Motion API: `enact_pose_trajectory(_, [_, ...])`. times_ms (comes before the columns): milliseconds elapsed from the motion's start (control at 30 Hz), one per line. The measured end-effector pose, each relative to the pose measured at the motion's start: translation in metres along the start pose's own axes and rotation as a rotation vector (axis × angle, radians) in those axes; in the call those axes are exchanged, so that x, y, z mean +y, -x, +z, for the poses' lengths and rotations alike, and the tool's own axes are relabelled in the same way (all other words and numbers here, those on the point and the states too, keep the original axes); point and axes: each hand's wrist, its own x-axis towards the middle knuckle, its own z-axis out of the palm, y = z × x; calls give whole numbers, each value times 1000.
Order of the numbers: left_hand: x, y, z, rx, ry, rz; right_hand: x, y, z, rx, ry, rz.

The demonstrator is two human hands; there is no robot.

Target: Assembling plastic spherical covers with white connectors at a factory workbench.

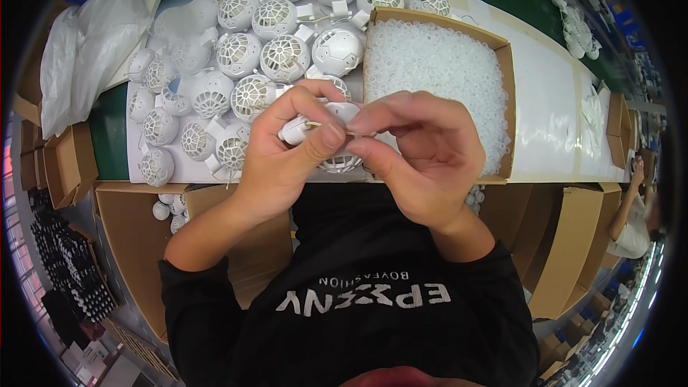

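My left hand (283,147) is closed around a white plastic piece (294,130) with a thin yellowish wire coming out of it. Beside that piece, between my hands, shows a smooth white rounded part (342,110); I cannot tell whether the two are joined. My right hand (426,154) is pinched at the thumb and forefinger, close to my left fingertips. Whatever small thing lies in that pinch is hidden. Just below my fingers a white lattice ball (340,164) is partly visible.
Several white lattice balls (284,58) cover the table's left and middle. A cardboard tray (511,100) holds many small clear plastic pieces (444,57). Open cardboard boxes (573,244) stand below the table edge. Plastic bags (86,50) lie at far left; another person (632,222) is at far right.
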Motion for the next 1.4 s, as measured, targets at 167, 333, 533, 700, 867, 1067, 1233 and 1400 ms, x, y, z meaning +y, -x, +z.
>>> enact_pose_trajectory(167, [0, 1, 12, -46, -164, 174, -9, -6, -7, -124, 127, -71])
enact_pose_trajectory(333, [14, -6, 6, -214, -744, 416, -11, -6, -9, -74, 114, -15])
enact_pose_trajectory(533, [23, -5, 2, -317, -795, 335, -12, -2, -11, -86, 10, 74])
enact_pose_trajectory(700, [21, 3, 3, -350, -523, 40, -14, -7, -24, -200, 123, 20])
enact_pose_trajectory(867, [24, 14, 12, -373, 23, -407, -27, -19, -24, -284, 336, -87])
enact_pose_trajectory(1067, [18, 12, 15, -361, -243, -341, -29, -15, -23, -245, 395, -63])
enact_pose_trajectory(1233, [27, 8, 15, -335, -820, 29, -26, -10, -21, -224, 353, 120])
enact_pose_trajectory(1400, [70, 42, -17, -259, -825, -51, -24, -9, -35, -155, 353, 8])
